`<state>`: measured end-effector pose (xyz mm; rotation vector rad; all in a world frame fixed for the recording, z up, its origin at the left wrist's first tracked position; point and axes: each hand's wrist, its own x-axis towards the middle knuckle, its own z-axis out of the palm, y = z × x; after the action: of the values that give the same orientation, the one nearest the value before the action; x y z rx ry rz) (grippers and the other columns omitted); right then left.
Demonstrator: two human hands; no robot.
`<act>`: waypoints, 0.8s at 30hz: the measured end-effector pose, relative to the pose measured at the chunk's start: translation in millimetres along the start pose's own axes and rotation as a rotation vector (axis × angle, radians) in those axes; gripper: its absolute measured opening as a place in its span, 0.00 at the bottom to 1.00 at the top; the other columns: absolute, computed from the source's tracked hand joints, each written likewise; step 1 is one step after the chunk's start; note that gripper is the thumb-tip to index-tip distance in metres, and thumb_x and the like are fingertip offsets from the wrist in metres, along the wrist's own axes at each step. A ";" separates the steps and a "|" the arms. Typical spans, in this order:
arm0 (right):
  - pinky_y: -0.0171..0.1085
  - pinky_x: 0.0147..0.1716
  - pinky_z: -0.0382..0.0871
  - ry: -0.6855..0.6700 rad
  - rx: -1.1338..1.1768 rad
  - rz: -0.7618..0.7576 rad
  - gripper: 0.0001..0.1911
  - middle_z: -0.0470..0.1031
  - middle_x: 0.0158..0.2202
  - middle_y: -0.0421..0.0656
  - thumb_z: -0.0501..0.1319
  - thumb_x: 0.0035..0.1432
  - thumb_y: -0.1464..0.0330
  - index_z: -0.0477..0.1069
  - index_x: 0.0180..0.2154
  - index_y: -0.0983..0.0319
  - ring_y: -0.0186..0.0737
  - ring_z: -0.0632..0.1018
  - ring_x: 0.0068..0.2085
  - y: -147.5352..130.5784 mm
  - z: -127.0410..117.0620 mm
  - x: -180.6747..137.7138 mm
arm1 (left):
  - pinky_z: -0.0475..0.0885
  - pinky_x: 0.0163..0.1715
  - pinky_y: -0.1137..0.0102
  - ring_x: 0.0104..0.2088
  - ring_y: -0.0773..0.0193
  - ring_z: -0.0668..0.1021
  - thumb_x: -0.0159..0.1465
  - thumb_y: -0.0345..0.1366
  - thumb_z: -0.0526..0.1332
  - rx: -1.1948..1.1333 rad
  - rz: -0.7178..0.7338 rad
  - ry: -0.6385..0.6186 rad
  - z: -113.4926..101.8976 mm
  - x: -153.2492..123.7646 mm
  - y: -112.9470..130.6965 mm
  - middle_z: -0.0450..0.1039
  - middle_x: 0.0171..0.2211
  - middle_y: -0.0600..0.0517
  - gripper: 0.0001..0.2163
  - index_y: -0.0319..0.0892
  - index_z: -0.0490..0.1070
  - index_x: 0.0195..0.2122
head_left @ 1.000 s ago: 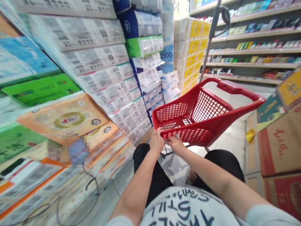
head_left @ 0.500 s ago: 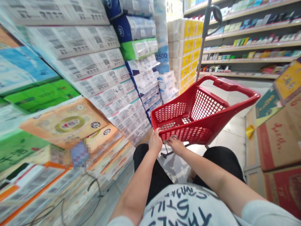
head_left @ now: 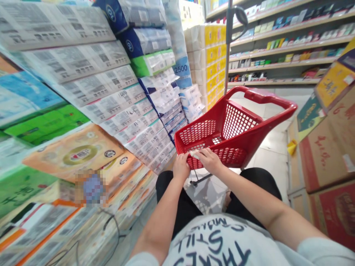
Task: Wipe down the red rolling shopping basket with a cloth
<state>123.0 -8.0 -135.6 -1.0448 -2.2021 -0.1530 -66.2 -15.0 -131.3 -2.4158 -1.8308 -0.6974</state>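
Observation:
A red plastic shopping cart stands in front of my knees, its handle at the far right end and its mesh basket towards me. My left hand is closed on the near corner of the basket's rim. Just right of it, my right hand is closed on a small white crumpled wipe, which lies against the top of the rim between both hands. Part of the wipe is hidden under my right fingers. The visible part of the basket floor shows bare mesh.
Tall stacks of packaged tissue rise on the left, with orange tissue packs lower down. A metal pole stands behind the cart. Cardboard boxes line the right side, and stocked shelves fill the back.
My right hand has moved up from the basket's outer side to its top rim, and the white wipe now shows. My left hand stays at the corner. The view has shifted slightly.

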 end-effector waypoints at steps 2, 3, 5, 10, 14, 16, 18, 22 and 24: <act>0.38 0.45 0.67 -0.058 -0.008 0.011 0.16 0.72 0.43 0.48 0.51 0.65 0.72 0.71 0.51 0.58 0.43 0.69 0.45 4.0 4.0 -7.9 | 0.59 0.62 0.57 0.54 0.57 0.70 0.56 0.22 0.51 0.025 -0.008 0.003 1.9 1.1 -0.2 0.71 0.49 0.46 0.24 0.42 0.66 0.54; 0.37 0.43 0.67 -0.097 -0.013 0.014 0.16 0.72 0.44 0.47 0.52 0.65 0.72 0.72 0.49 0.58 0.43 0.69 0.45 4.9 7.0 -11.9 | 0.59 0.62 0.57 0.54 0.57 0.69 0.56 0.22 0.52 0.035 -0.009 0.005 3.0 1.8 -0.7 0.71 0.49 0.45 0.24 0.41 0.66 0.54; 0.35 0.39 0.68 -0.152 -0.019 0.024 0.14 0.72 0.44 0.47 0.54 0.64 0.73 0.73 0.47 0.58 0.43 0.69 0.46 4.9 12.1 -16.5 | 0.59 0.62 0.57 0.55 0.57 0.69 0.55 0.22 0.52 0.046 -0.005 0.005 4.9 3.2 -2.2 0.71 0.48 0.45 0.24 0.41 0.65 0.54; 0.37 0.43 0.67 -0.055 0.003 0.005 0.15 0.72 0.43 0.48 0.51 0.65 0.71 0.72 0.49 0.59 0.43 0.68 0.45 -1.0 5.2 0.1 | 0.58 0.62 0.57 0.55 0.56 0.68 0.55 0.22 0.52 0.040 0.004 -0.011 5.1 4.7 -5.3 0.70 0.50 0.44 0.24 0.38 0.65 0.53; 0.40 0.48 0.66 0.019 0.047 -0.025 0.16 0.71 0.44 0.50 0.51 0.64 0.73 0.71 0.50 0.61 0.44 0.68 0.46 -5.0 -7.3 18.0 | 0.58 0.62 0.57 0.56 0.57 0.68 0.55 0.22 0.53 0.040 0.003 -0.036 3.4 4.5 -7.5 0.69 0.51 0.45 0.24 0.40 0.64 0.54; 0.40 0.49 0.65 0.025 0.048 -0.028 0.16 0.71 0.44 0.50 0.51 0.64 0.74 0.71 0.50 0.62 0.45 0.68 0.46 -3.7 -7.7 18.8 | 0.59 0.62 0.57 0.57 0.57 0.68 0.55 0.22 0.52 0.045 0.002 -0.045 2.7 5.1 -8.2 0.70 0.52 0.46 0.25 0.41 0.64 0.54; 0.40 0.49 0.66 0.021 0.029 -0.009 0.17 0.71 0.44 0.50 0.51 0.64 0.73 0.71 0.51 0.61 0.45 0.68 0.47 1.4 -2.6 12.3 | 0.59 0.62 0.56 0.56 0.57 0.68 0.54 0.21 0.52 0.043 0.000 -0.047 2.4 6.2 -8.4 0.70 0.51 0.46 0.25 0.42 0.65 0.53; 0.38 0.45 0.68 -0.102 -0.027 0.083 0.16 0.71 0.45 0.49 0.52 0.65 0.71 0.71 0.51 0.58 0.44 0.69 0.46 19.3 17.8 -19.3 | 0.60 0.61 0.56 0.56 0.57 0.69 0.54 0.21 0.51 0.023 -0.010 -0.024 3.1 8.6 -8.0 0.71 0.51 0.45 0.25 0.41 0.66 0.53; 0.37 0.41 0.69 -0.227 -0.055 0.149 0.15 0.72 0.45 0.48 0.54 0.64 0.71 0.73 0.49 0.57 0.43 0.70 0.46 26.6 26.2 -35.8 | 0.60 0.61 0.57 0.56 0.56 0.69 0.54 0.21 0.51 0.021 -0.011 -0.014 4.2 9.4 -8.0 0.71 0.50 0.45 0.24 0.40 0.67 0.52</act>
<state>144.1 -3.2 -182.6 -1.3072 -2.3204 -0.0291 -70.2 -2.8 -133.5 -2.4051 -1.8487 -0.6604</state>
